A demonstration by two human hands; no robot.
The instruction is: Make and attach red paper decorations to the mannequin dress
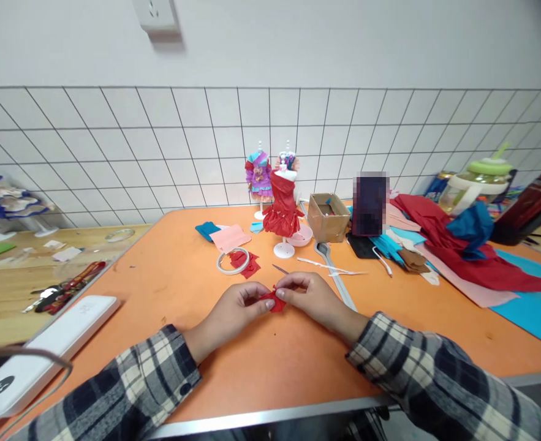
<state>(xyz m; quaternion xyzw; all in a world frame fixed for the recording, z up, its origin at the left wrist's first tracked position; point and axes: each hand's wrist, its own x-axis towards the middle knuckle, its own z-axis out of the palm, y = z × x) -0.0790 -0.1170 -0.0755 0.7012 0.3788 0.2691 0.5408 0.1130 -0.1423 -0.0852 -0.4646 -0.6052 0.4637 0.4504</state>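
Note:
My left hand (233,312) and my right hand (309,297) meet over the orange table (169,275), both pinching one small red piece of fabric (274,301) between fingertips. The fingers of each hand are closed on it. Just beyond the hands stands a small mannequin in a red dress (282,208) on a white stand. Red scraps (247,263) lie beside a white ring (231,262).
Two more dressed mannequins (260,174) stand by the tiled wall. A cardboard box (328,216), a dark blurred object (370,203), piled red, blue and pink cloth (458,251), a green-lidded bottle (476,177), scissors (334,269) and a white device (45,349) at left surround the area.

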